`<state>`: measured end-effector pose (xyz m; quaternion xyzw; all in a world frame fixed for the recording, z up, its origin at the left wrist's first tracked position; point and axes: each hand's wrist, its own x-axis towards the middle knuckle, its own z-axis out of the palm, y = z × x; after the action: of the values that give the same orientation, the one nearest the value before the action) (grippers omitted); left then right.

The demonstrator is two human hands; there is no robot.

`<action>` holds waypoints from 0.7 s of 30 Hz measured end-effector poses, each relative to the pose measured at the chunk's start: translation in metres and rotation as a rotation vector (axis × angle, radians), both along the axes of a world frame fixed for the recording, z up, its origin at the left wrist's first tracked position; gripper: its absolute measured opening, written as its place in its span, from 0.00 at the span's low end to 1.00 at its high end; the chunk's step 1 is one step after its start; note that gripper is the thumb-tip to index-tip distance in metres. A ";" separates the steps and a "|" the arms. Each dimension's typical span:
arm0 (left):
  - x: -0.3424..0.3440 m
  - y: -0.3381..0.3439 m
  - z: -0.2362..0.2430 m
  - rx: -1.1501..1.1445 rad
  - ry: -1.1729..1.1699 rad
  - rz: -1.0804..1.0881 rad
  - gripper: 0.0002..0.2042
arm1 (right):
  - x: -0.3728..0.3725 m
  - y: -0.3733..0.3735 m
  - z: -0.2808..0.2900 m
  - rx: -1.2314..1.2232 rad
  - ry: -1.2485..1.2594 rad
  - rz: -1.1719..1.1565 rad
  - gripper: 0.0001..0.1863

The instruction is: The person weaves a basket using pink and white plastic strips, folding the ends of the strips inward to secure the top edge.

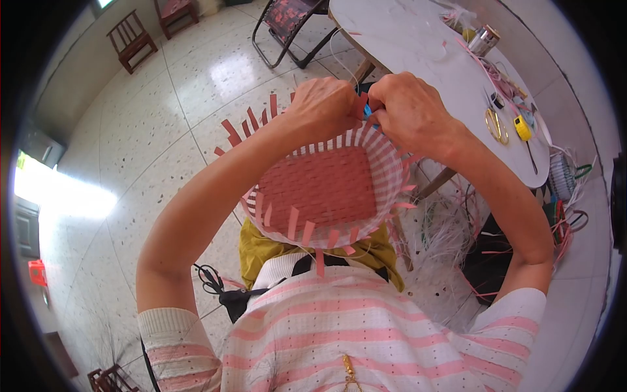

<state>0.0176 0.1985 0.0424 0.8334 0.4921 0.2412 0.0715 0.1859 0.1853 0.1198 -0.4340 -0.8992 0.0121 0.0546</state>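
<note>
Head view: basket [326,189] (pink base, pink-and-white woven wall) sits on the lap, just beside the table [418,46]. Left hand [321,104] and right hand [408,111] both pinched closed on strips at its far rim; scissors [496,124] lie on the table.

The round woven strip basket [326,189] has a salmon-pink plaited bottom, and its wall is pink and white in a check pattern, with loose pink strip ends around the rim. The short-sleeved knitted top [339,326] has broad pink and cream stripes (with small dots in them). The cloth on the lap [261,251] is mustard yellow. The round table top [418,46] is white-grey, the scissors [496,125] on it golden. The terrazzo floor [150,144] is pale with dark speckles.
</note>
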 end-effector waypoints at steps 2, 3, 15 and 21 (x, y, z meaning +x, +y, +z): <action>0.002 -0.002 0.006 0.022 -0.011 -0.028 0.06 | -0.001 -0.002 -0.002 0.002 0.002 -0.003 0.05; 0.003 -0.003 0.008 -0.023 0.020 -0.004 0.06 | 0.000 -0.006 -0.003 0.053 0.015 0.046 0.05; 0.002 -0.002 -0.001 0.020 -0.031 0.027 0.14 | 0.002 -0.007 -0.017 0.248 0.119 0.232 0.03; 0.005 -0.002 -0.004 0.052 -0.031 0.058 0.13 | 0.002 -0.006 -0.017 0.228 0.162 0.280 0.04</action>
<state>0.0228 0.1962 0.0379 0.8164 0.5085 0.2689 0.0502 0.1881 0.1795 0.1030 -0.2931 -0.9390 -0.0476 0.1735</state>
